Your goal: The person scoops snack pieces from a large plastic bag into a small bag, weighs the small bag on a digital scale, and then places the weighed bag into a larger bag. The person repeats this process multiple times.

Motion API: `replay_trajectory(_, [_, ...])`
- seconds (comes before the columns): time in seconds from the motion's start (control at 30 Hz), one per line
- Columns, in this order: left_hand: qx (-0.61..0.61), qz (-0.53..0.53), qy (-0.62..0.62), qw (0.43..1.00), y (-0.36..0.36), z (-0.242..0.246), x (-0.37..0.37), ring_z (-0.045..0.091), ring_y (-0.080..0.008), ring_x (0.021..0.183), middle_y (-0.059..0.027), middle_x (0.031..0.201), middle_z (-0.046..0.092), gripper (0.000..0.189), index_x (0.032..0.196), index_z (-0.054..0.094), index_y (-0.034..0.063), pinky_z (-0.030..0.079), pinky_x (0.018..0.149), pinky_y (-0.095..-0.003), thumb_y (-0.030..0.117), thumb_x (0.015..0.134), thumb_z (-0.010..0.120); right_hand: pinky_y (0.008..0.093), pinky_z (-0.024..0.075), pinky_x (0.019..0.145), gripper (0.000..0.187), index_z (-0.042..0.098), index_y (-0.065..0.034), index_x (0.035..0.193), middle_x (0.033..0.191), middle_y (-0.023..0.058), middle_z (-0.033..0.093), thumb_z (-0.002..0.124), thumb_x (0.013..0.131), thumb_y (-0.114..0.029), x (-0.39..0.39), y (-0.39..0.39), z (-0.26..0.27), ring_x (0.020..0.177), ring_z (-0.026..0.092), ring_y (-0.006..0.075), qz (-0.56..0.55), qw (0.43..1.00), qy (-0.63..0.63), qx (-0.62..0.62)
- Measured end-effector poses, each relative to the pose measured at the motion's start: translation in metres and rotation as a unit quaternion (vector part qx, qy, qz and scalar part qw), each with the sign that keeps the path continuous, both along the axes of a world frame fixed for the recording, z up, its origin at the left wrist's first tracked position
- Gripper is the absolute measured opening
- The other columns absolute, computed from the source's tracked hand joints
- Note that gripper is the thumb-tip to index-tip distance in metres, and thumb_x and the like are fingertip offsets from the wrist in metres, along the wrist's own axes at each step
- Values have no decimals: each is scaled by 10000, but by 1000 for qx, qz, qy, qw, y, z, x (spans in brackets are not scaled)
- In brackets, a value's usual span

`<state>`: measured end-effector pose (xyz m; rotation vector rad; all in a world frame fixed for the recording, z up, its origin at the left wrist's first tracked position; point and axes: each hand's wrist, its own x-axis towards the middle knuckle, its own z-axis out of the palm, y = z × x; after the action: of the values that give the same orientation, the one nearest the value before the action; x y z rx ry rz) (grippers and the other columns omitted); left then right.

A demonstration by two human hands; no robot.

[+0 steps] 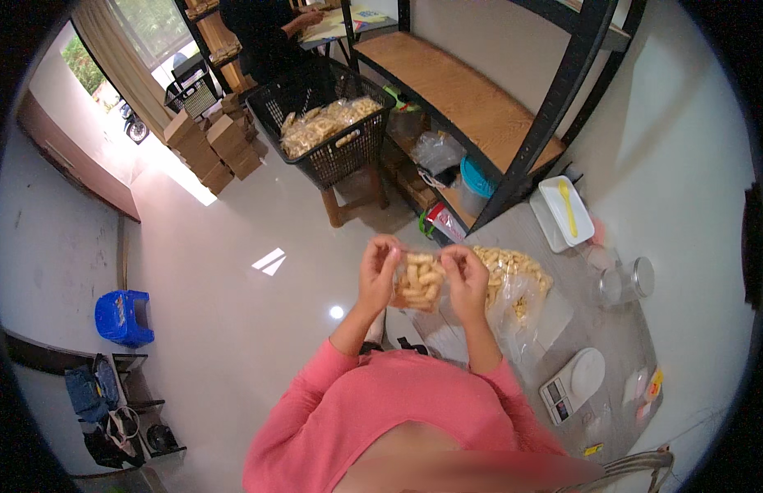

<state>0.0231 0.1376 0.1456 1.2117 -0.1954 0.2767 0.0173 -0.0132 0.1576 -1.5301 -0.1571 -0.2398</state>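
Between my hands is a small clear plastic bag of pale curled snacks (420, 280), held up by its top corners. The fingers of my left hand (379, 268) pinch one top corner, and those of my right hand (466, 277) pinch the other. Just beyond my right hand, a large clear bag of the same kind of snacks (520, 271) lies open on the grey surface. A white kitchen scale (575, 382) stands further right, nearer my body.
A black plastic crate (338, 163) of filled bags rests on a wooden stool ahead. Beside it stands a black shelf rack (455, 92). Cardboard boxes (215, 148) are stacked at the upper left. Right of the large bag are a white container (566, 212) and a clear jar (628, 280). A person (258, 37) works behind the crate.
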Motion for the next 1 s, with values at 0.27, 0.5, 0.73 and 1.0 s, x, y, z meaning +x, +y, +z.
replay_trajectory(0.27, [13, 44, -60, 997, -2, 21, 10, 482, -106, 843, -46, 918, 469, 51, 917, 454, 26, 401, 779, -239, 71, 892, 456, 222, 443, 679, 101, 537, 3, 922, 829, 46, 585, 528, 862, -78, 8, 9, 18, 763, 559, 94, -8, 998, -22, 56])
replay_trajectory(0.5, [23, 55, -75, 995, -1, 23, 11, 482, -100, 837, -45, 922, 471, 56, 913, 456, 16, 396, 775, -229, 68, 892, 454, 215, 439, 690, 94, 535, 0, 904, 820, 30, 574, 536, 863, -85, 10, 14, 17, 753, 546, 86, -30, 998, -31, 34])
replay_trajectory(0.73, [58, 1, -67, 996, 8, 22, 11, 480, -114, 865, -58, 911, 489, 48, 920, 456, 5, 386, 788, -229, 34, 884, 441, 219, 448, 708, 77, 530, -4, 905, 846, 37, 575, 540, 857, -64, 13, 11, 16, 778, 555, 94, -21, 999, -11, 42])
replay_trajectory(1.0, [52, 17, -89, 995, 6, 14, 15, 494, -138, 899, -64, 914, 486, 43, 922, 440, 24, 395, 814, -265, 54, 892, 449, 224, 454, 730, 74, 534, 2, 909, 869, 44, 571, 543, 850, -41, 12, 10, 14, 790, 560, 102, 25, 998, -57, 8])
